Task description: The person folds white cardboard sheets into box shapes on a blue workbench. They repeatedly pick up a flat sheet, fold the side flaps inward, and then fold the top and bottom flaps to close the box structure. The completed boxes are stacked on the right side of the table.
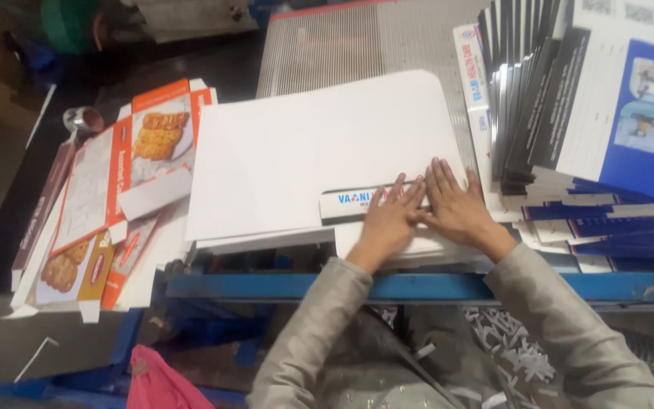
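A narrow white card strip with blue print [357, 203] lies on top of a stack of white sheets [304, 151] close to the near edge of the bench [281, 286], a blue metal frame. Both hands rest flat on it, palms down and fingers spread wide, gripping nothing. The left hand [389, 220] covers the strip's right end, its fingers pointing away from the person. The right hand [452, 203] lies just beside it, touching it at the thumb side, and presses on the white sheets at the strip's end.

The stack of white sheets spreads from the near edge toward the middle of the bench, its top sheet slightly skewed. Behind it, toward the far edge, a ribbed grey surface [342, 45] shows.

At the right edge, dark blue and white flat cartons [569, 113] stand fanned on edge, with more of the same [607, 227] lying flat beneath them.

At the left edge, orange and white flattened biscuit cartons [115, 189] lie in a loose pile, overhanging the near left corner. A small metal cup [83, 120] sits beyond them.

White paper shreds [509, 348] lie on the floor below the near edge.
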